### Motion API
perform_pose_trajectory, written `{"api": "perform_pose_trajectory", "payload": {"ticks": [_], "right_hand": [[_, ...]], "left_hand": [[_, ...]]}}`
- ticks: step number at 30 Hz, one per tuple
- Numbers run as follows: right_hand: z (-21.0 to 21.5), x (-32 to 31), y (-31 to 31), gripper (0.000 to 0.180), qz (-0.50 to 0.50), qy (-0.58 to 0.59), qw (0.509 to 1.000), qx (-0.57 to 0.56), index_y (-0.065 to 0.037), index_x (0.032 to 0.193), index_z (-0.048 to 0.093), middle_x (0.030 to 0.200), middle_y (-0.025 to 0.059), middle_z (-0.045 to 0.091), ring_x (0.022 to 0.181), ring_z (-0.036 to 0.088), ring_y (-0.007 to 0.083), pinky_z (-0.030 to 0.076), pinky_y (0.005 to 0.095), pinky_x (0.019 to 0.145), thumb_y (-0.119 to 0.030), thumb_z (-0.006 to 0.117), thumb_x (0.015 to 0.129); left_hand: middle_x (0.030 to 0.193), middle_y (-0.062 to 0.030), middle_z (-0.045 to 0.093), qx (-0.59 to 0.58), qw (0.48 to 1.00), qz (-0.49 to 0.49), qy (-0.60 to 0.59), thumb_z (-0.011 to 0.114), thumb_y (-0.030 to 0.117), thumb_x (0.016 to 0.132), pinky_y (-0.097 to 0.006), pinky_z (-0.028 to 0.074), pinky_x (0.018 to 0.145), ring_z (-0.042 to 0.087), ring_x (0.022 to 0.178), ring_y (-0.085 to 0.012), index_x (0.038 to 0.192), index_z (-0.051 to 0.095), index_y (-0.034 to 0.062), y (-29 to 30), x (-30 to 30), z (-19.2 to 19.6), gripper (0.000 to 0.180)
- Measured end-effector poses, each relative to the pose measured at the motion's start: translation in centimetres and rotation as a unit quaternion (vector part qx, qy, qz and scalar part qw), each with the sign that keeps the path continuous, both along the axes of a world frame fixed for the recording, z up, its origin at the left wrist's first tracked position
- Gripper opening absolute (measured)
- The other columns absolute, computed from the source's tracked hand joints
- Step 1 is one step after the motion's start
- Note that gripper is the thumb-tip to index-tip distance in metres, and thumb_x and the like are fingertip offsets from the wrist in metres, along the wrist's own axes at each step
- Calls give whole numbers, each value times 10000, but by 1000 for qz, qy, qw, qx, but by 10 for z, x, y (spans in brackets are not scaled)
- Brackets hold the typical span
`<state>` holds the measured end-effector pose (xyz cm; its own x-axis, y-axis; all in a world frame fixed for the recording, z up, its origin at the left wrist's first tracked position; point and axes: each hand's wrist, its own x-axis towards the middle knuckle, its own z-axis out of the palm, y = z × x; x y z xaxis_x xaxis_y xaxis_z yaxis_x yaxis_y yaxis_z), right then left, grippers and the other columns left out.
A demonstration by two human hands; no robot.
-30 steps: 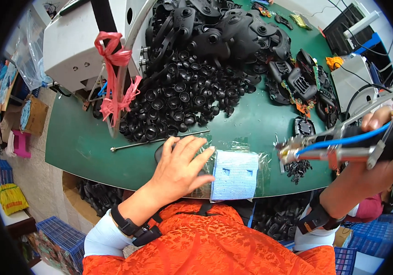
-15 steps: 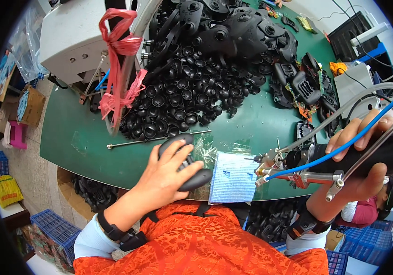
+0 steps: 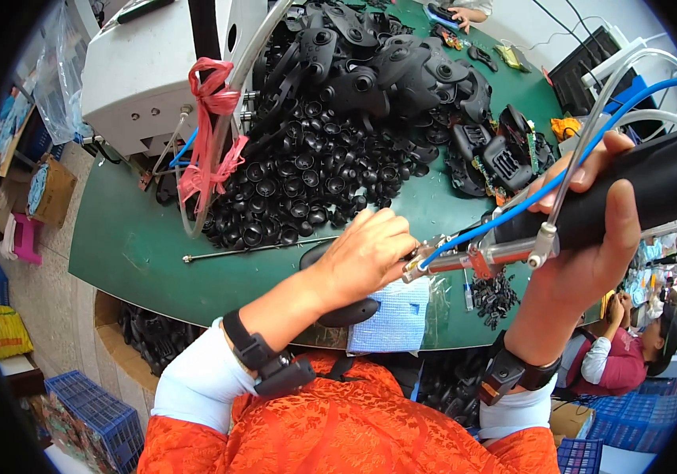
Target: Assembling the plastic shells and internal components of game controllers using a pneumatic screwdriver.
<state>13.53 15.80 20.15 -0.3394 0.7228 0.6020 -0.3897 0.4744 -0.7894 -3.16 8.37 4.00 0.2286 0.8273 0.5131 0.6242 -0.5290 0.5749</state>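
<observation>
My right hand [image 3: 591, 229] is wrapped round the thick black body of a power screwdriver [image 3: 654, 189], which has clear and blue hoses and a metal nose. The nose points left, over a light blue cloth pad [image 3: 386, 320]. At its tip is my left hand [image 3: 370, 251], with the fingers bent and pressed together; what they pinch is hidden. Beneath the left hand lies a black game controller shell [image 3: 348, 313], partly covered by that hand and wrist, by the pad's left edge.
Beyond my hands are a heap of small black cups [image 3: 299, 174] and stacked controller shells [image 3: 401, 67]. A thin metal rod [image 3: 255, 249] lies left of the controller. Small black parts [image 3: 494, 300] sit right of the pad. A white machine [image 3: 156, 79] stands far left. A co-worker's hand [image 3: 465, 16] is far off.
My left hand has let go of the controller shell and moved up and right to the screwdriver's nose. The screwdriver has shifted left in my right hand. A co-worker's hand shows more at the top.
</observation>
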Motion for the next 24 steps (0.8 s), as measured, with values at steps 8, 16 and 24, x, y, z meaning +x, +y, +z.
{"api": "perform_pose_trajectory", "payload": {"ticks": [8,16,24], "right_hand": [[25,34,2,442,12,44,999,-19,5,1268,442,948,91,506,779,518,176,411,332,763,-305,533,966],[12,49,-24,534,86,8,996,20,62,1340,373,943,102,464,704,526,175,459,312,606,-270,557,964],[-14,18,-52,542,39,-15,998,-43,43,1311,374,889,108,482,639,554,203,496,342,523,-306,575,948]], "left_hand": [[911,-32,562,109,985,69,117,768,163,709,-389,402,852,572,951,-230,813,633,98,-8,-17,14,183],[1378,-122,532,-86,985,28,149,857,425,625,-635,261,1090,460,1335,-317,1287,580,112,-91,-26,-7,782],[1473,-117,458,-122,977,21,173,898,181,530,-663,236,1112,386,1406,-306,1314,572,132,-95,-16,-31,850]]}}
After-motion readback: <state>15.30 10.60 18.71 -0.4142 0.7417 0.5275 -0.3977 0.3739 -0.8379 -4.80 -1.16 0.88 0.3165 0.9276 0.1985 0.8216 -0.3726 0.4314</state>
